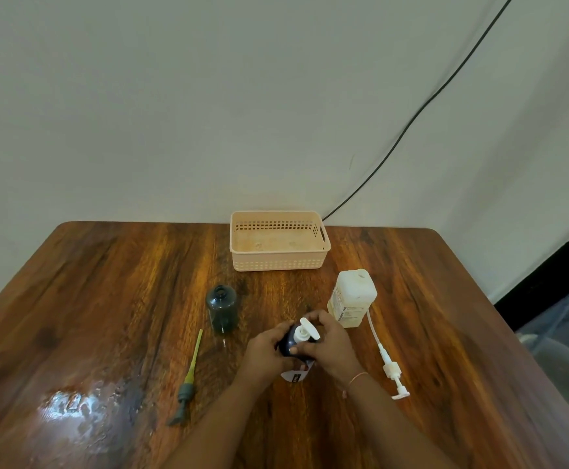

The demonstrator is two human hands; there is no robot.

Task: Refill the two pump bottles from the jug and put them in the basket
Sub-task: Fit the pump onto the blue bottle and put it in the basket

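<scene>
Nearest to the person, both hands are closed around the dark blue pump bottle [287,343], which stands on the worktop [107,299] a little right of the centre. The left hand [264,350] grips the body and the right hand [332,343] curls around the neck, just under the white pump head [305,331]. I judge that the head is being turned on its thread; if the body slips in the left hand or the bottle tips, liquid can run out over the wood. This bottle is opaque, so its level cannot be told. To the left lies a grey pump [185,390] with a yellowish tube, near a shiny, wet-looking patch [73,407]. To the right lies a long white pump [393,370], and its tube reaches toward the jug [352,297]. A forearm could sweep either pump away. Further back on the left stands the smoky bottle [222,309], upright, without its pump, and it seems empty. The jug stands just beside the right hand with its mouth open; it seems to hold pale liquid, level unclear, so one careless knock could spill it. Farthest, against the wall, the peach basket [278,262] holds no bottle, only faint marks on its floor.
</scene>
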